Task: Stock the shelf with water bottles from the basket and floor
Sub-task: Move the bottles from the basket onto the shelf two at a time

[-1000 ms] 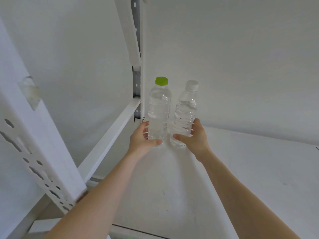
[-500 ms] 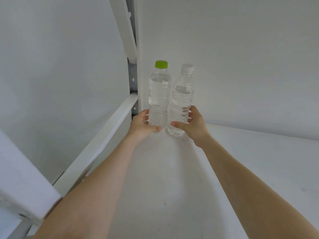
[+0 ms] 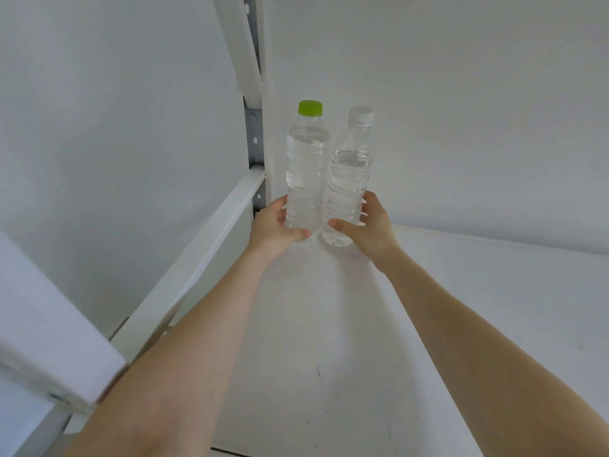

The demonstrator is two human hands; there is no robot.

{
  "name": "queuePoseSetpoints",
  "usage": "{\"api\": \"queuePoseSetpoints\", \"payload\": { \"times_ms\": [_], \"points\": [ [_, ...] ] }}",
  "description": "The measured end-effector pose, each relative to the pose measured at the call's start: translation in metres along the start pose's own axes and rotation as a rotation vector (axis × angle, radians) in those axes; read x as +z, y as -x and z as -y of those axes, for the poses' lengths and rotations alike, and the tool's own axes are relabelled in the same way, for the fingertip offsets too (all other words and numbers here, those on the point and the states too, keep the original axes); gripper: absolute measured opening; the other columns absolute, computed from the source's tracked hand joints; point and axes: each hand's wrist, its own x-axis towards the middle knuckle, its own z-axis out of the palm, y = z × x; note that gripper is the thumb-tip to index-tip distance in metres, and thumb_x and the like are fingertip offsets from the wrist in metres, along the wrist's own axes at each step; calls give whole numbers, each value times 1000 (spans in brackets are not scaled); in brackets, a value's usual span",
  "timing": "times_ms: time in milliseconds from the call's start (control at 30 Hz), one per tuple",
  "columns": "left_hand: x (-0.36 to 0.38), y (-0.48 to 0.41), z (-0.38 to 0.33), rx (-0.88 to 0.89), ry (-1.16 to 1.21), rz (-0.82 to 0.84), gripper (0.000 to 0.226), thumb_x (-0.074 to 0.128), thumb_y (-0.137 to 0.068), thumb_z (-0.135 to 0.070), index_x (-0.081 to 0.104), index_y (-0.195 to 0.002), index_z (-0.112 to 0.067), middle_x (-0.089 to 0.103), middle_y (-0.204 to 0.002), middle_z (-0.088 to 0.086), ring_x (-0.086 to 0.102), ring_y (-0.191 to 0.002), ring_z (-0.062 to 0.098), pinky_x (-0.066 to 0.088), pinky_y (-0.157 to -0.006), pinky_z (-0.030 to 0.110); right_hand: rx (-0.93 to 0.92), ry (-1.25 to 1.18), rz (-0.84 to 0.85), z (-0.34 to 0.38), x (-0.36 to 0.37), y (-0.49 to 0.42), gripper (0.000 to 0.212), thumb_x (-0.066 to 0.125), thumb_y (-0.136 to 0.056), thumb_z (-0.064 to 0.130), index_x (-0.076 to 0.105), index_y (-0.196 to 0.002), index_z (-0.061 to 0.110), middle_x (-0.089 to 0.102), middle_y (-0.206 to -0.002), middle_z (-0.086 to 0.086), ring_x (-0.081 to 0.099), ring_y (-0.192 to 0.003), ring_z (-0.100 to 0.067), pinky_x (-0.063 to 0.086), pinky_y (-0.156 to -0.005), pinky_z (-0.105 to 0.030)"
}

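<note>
Two clear water bottles stand side by side in the back left corner of the white shelf board (image 3: 478, 291). My left hand (image 3: 275, 227) grips the base of the green-capped bottle (image 3: 306, 166), which is upright. The white-capped bottle (image 3: 351, 173) leans slightly right, and my right hand (image 3: 369, 227) grips its lower part. The two bottles touch each other. Whether their bases rest on the board is hidden by my fingers.
A white side rail (image 3: 204, 255) runs along the shelf's left edge to a grey perforated upright post (image 3: 255, 143) in the corner. White walls close the back and left. A blurred white post (image 3: 43, 341) sits near left. The board stretches open to the right.
Both hands have carried the bottles deeper toward the back left corner. The white-capped bottle has come closer to the green-capped one and stands less tilted.
</note>
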Motion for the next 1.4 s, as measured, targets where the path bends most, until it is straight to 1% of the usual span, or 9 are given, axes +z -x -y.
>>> {"api": "queuePoseSetpoints", "payload": {
  "times_ms": [133, 267, 367, 500, 567, 833, 1033, 1267, 1400],
  "points": [
    [-2, 17, 0, 31, -211, -120, 75, 80, -75, -27, 45, -142, -30, 56, -136, 1, 49, -128, 17, 40, -104, 31, -32, 186, -41, 4, -5, 17, 72, 76, -81, 24, 37, -142, 23, 54, -126, 2, 52, -119, -17, 42, -93, -29],
    [-8, 47, -4, 123, -456, -191, 66, 64, -89, -31, 35, -148, -22, 50, -143, 3, 45, -132, 25, 39, -103, 38, -101, 525, -109, 8, -16, 42, 72, 67, -86, 35, 31, -146, 23, 47, -142, -2, 45, -129, -23, 39, -103, -45],
    [-11, 81, -8, 190, -629, -200, 66, 60, -91, -30, 31, -149, -17, 49, -143, 7, 41, -132, 29, 39, -102, 40, -169, 769, -134, 15, -27, 71, 69, 59, -89, 40, 29, -148, 22, 44, -146, -2, 41, -131, -26, 33, -104, -45],
    [-13, 128, -7, 301, -898, -153, 67, 56, -92, -36, 30, -149, -11, 39, -150, 15, 31, -141, 34, 25, -115, 46, -262, 996, -142, 22, -40, 114, 67, 54, -90, 44, 31, -148, 20, 40, -149, -5, 36, -136, -28, 26, -109, -47],
    [-15, 152, -8, 337, -971, -125, 67, 56, -92, -38, 33, -148, -10, 37, -152, 16, 29, -142, 35, 22, -116, 50, -269, 1076, -125, 30, -45, 137, 67, 52, -91, 45, 30, -149, 18, 38, -152, -9, 32, -140, -30, 22, -112, -51],
    [-25, 253, -17, 455, -1118, -69, 63, 48, -93, -45, 35, -147, -15, 35, -153, 15, 27, -144, 34, 26, -113, 57, -257, 1204, -137, 53, -50, 236, 66, 55, -90, 44, 35, -147, 17, 39, -151, -13, 34, -139, -33, 20, -111, -59],
    [-42, 314, -20, 488, -1121, -33, 64, 47, -93, -47, 34, -148, -19, 30, -156, 14, 23, -145, 34, 19, -114, 60, -215, 1218, -161, 59, -38, 315, 67, 53, -89, 46, 36, -147, 18, 39, -152, -15, 36, -140, -35, 22, -111, -61],
    [-60, 403, 5, 541, -1103, 33, 63, 50, -92, -46, 37, -146, -17, 33, -154, 15, 25, -145, 34, 16, -114, 61, -140, 1225, -187, 54, -23, 428, 67, 49, -90, 49, 34, -147, 18, 38, -152, -15, 34, -140, -35, 20, -111, -62],
    [-61, 457, 30, 494, -1136, 107, 66, 51, -90, -47, 34, -147, -18, 31, -155, 14, 24, -145, 33, 17, -115, 61, -87, 1215, -144, 40, -16, 488, 69, 41, -87, 51, 35, -147, 18, 39, -152, -13, 34, -140, -33, 20, -112, -61]
  ]
}}
